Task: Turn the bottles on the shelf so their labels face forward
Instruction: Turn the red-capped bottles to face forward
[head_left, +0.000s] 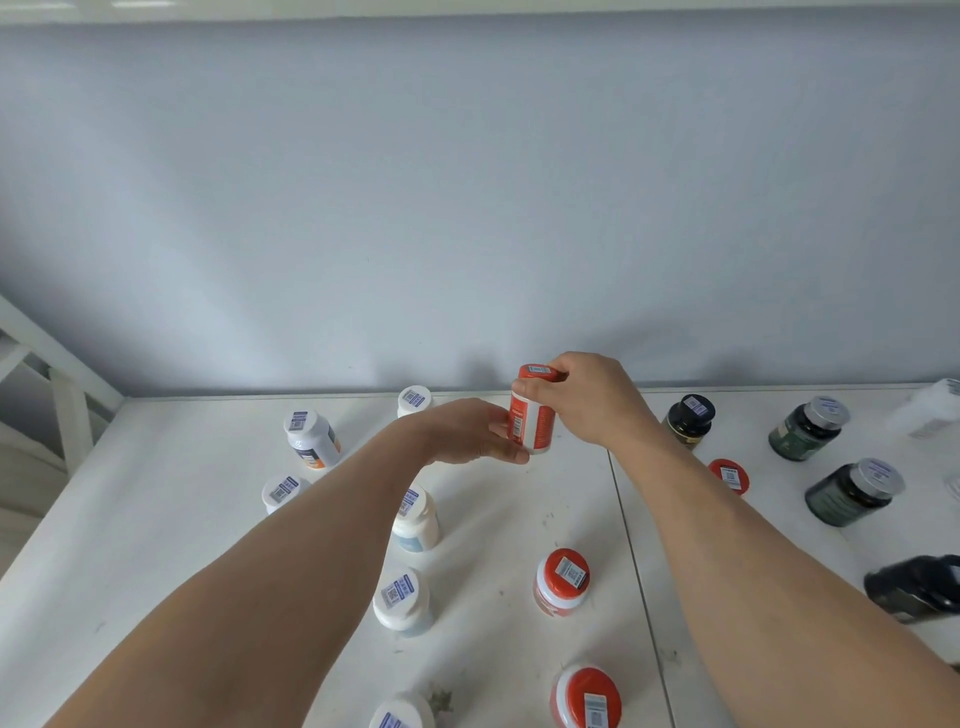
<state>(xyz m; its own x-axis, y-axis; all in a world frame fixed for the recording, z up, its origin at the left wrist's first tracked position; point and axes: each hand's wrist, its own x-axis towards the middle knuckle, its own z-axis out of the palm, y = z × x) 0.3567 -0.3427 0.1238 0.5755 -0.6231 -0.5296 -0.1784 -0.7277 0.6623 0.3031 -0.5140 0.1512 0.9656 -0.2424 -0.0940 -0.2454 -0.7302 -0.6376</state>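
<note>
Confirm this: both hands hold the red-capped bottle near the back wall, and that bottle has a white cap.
Not quite. The head view shows the left hand and right hand holding the bottle near the back wall, but its cap is red, not white.

Rear of the scene: a plain pale blue-grey wall (467, 208), unmarked, running the full width of the view. A white strip (467, 8) borders it along the top edge. At far left, a white frame (57, 358) of slanted and upright bars stands beside the white surface. Small dark-green specks and debris (440, 699) lie scattered near the front edge.
</note>
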